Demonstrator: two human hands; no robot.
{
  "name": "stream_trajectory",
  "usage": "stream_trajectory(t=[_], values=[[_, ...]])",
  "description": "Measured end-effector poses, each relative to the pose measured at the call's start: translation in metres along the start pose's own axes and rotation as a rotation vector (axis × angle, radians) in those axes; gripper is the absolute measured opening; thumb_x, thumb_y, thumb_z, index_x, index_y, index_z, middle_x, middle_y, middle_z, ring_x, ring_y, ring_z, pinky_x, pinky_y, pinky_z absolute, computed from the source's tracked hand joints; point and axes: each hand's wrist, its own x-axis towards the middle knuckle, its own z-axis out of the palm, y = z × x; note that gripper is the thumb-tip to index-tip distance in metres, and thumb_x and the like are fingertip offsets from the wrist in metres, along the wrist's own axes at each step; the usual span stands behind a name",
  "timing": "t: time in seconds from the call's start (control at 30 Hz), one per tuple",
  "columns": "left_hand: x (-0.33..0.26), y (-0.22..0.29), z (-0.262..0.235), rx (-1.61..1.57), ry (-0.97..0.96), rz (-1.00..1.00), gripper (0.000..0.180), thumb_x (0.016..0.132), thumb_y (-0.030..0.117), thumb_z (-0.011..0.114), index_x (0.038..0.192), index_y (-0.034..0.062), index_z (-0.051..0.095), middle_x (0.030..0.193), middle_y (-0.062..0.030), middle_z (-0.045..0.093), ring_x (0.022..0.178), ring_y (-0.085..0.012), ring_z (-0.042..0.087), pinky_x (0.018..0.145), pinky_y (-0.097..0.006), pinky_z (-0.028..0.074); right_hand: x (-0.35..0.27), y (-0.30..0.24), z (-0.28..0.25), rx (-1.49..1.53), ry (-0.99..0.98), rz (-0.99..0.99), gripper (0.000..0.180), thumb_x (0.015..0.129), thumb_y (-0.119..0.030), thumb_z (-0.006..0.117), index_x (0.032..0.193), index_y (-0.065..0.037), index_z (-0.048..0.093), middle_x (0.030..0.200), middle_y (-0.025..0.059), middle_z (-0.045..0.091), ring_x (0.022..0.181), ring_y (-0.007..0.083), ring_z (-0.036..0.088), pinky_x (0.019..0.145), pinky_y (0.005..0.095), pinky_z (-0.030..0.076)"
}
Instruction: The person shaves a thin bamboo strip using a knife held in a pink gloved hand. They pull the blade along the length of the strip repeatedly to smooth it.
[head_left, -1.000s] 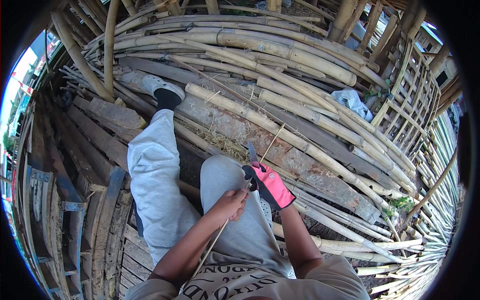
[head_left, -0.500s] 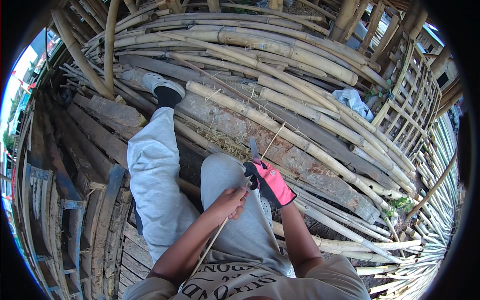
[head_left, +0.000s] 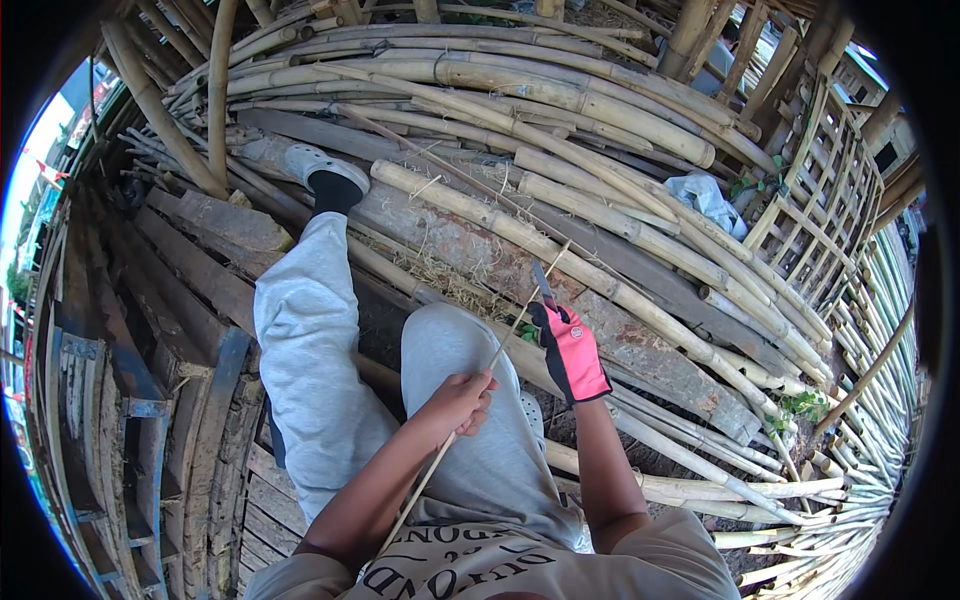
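My bare left hand [head_left: 457,404] is closed round a thin bamboo strip [head_left: 512,331], resting over my bent right knee. The strip slants from beside my left forearm up to the right, its far tip above the bamboo poles. In a pink and black glove, my right hand [head_left: 572,350] is closed on a knife [head_left: 542,281] whose handle is mostly hidden by the fingers. Its narrow blade points up and away, close beside the strip; whether the two touch I cannot tell.
Long bamboo poles [head_left: 560,95] lie stacked ahead and to the right. A rough plank [head_left: 450,240] runs beneath a thick pole. Old timber and frames [head_left: 140,470] stand at the left. A woven bamboo lattice [head_left: 815,200] and a pale plastic bag [head_left: 705,200] are at the right.
My right hand has moved right and slightly up with the knife, away from my left hand, further along the strip. The left hand has stayed in place on it.
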Motion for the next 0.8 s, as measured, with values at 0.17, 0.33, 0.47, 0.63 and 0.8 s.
stream_trajectory(t=[0.17, 0.33, 0.47, 0.63, 0.8], values=[[-0.001, 0.002, 0.003, 0.013, 0.001, -0.004, 0.034, 0.108, 0.04, 0.05, 0.105, 0.0065, 0.05, 0.065, 0.0047, 0.038, 0.043, -0.0048, 0.029, 0.038, -0.024, 0.023, 0.005, 0.033, -0.025, -0.805, -0.077, -0.541, 0.028, 0.101, -0.019, 0.055, 0.126, -0.014, 0.067, 0.086, 0.0057, 0.07, 0.075, 0.0213, 0.067, 0.069, 0.0322, 0.053], [0.003, -0.001, 0.01, 0.053, -0.001, -0.019, 0.033, 0.108, 0.041, 0.048, 0.104, 0.0079, 0.05, 0.063, 0.0048, 0.038, 0.041, -0.0056, 0.03, 0.037, -0.025, 0.025, 0.006, 0.046, -0.025, -0.681, -0.2, -0.352, 0.038, 0.105, -0.038, 0.048, 0.104, -0.007, 0.071, 0.083, 0.0164, 0.071, 0.077, 0.0335, 0.069, 0.073, 0.0404, 0.054], [0.005, 0.006, 0.007, 0.078, -0.044, -0.025, 0.034, 0.109, 0.042, 0.046, 0.101, 0.0088, 0.051, 0.064, 0.0045, 0.041, 0.043, -0.0066, 0.035, 0.038, -0.024, 0.028, 0.005, 0.04, -0.025, -0.579, -0.175, -0.338, 0.045, 0.104, -0.041, 0.048, 0.095, -0.005, 0.072, 0.076, 0.0168, 0.07, 0.074, 0.0319, 0.069, 0.071, 0.0394, 0.052], [0.018, 0.012, 0.012, 0.133, 0.052, -0.047, 0.041, 0.109, 0.045, 0.043, 0.094, 0.0089, 0.054, 0.067, 0.0027, 0.048, 0.048, -0.0083, 0.044, 0.042, -0.022, 0.035, 0.001, 0.016, -0.025, -0.629, -0.288, -0.405, 0.031, 0.101, -0.019, 0.051, 0.128, -0.012, 0.065, 0.096, 0.0145, 0.072, 0.084, 0.0309, 0.069, 0.076, 0.037, 0.055], [0.034, 0.009, 0.022, 0.008, -0.067, 0.042, 0.037, 0.11, 0.042, 0.044, 0.104, 0.0068, 0.053, 0.07, 0.0036, 0.044, 0.046, -0.0057, 0.038, 0.038, -0.022, 0.031, -0.001, 0.006, -0.033, -0.709, -0.28, -0.414, 0.04, 0.099, -0.012, 0.05, 0.138, -0.016, 0.059, 0.103, 0.0137, 0.071, 0.088, 0.0315, 0.069, 0.079, 0.036, 0.056]])
